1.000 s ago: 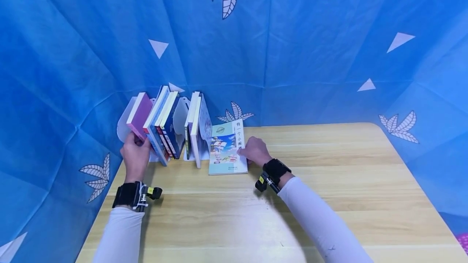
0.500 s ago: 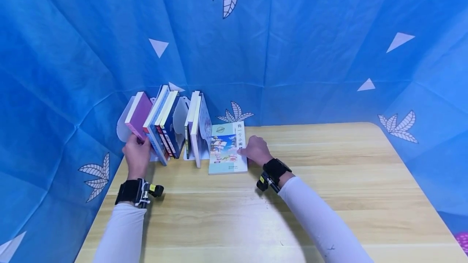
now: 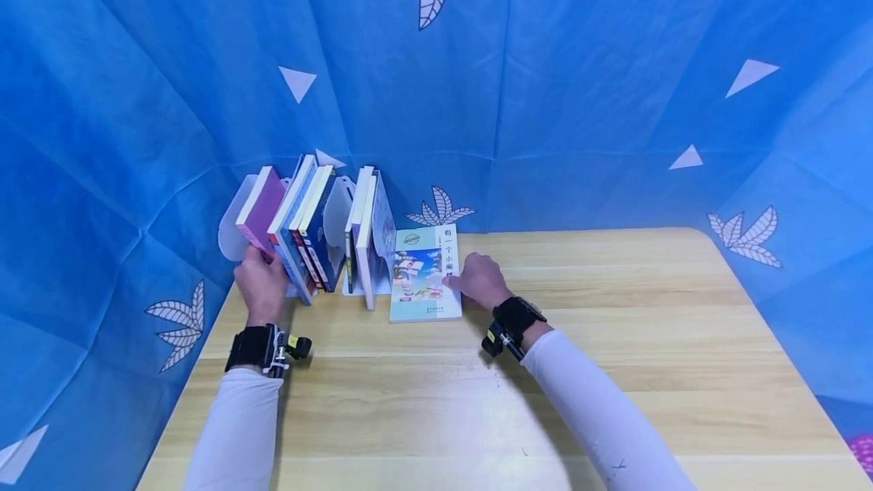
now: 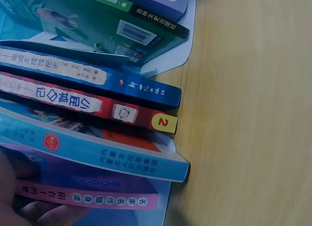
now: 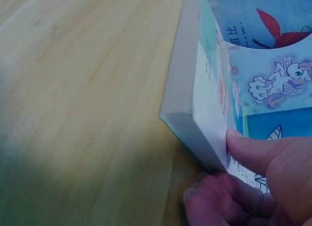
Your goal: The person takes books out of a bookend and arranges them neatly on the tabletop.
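My left hand [image 3: 262,284] pinches a pink-purple book [image 3: 264,207] near its lower end, at the left of the book row. In the left wrist view, fingers lie on both sides of its pink spine [image 4: 87,198]. My right hand [image 3: 483,281] pinches the right edge of a light-green book [image 3: 424,309] with a picture on its cover. The right wrist view shows the thumb on the cover and curled fingers under the edge of this thick book [image 5: 181,75].
White bookends [image 3: 235,227] hold several upright books, including a blue-spined book [image 4: 87,150], a red book [image 4: 139,114] and a dark blue book [image 4: 163,94]. A pony-printed panel [image 5: 273,82] stands beside the green book. A blue curtain [image 3: 580,97] hangs behind the wooden table [image 3: 614,309].
My left hand and wrist have shifted slightly to the right, still holding the pink-purple book. The light-green book has turned slightly straighter in my right hand, which has barely moved.
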A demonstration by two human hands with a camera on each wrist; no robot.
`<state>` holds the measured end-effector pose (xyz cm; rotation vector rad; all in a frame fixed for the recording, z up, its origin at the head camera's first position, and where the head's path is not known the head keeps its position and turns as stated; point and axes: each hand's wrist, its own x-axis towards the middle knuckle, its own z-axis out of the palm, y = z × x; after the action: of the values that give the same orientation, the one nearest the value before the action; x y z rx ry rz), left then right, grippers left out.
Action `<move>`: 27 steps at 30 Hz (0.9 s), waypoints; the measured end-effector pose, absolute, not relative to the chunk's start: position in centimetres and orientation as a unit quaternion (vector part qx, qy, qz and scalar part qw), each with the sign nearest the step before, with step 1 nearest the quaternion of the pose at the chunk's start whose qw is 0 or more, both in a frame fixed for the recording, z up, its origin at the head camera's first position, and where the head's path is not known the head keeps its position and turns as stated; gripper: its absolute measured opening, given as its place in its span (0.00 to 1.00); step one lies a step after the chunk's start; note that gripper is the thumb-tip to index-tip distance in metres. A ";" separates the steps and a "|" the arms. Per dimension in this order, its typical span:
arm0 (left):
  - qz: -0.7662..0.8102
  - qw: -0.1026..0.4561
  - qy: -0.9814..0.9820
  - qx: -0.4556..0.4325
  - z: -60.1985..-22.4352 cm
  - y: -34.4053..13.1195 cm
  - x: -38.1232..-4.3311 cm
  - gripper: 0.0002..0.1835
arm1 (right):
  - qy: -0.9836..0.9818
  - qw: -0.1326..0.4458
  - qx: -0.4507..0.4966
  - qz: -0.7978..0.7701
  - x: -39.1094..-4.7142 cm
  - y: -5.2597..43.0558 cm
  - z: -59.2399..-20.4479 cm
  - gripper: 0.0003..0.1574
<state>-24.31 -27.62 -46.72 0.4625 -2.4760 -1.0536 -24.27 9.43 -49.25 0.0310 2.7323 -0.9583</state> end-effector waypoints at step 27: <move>-0.354 0.270 -0.881 0.158 -45.3 -27.1 -22.7 0.17 | 0.916 0.074 -0.029 -0.393 -20.9 13.5 -47.7 0.22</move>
<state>-22.74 -27.08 -45.28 0.4271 -2.3753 -0.9540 -20.94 13.54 -47.71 -0.0870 2.7492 -1.1808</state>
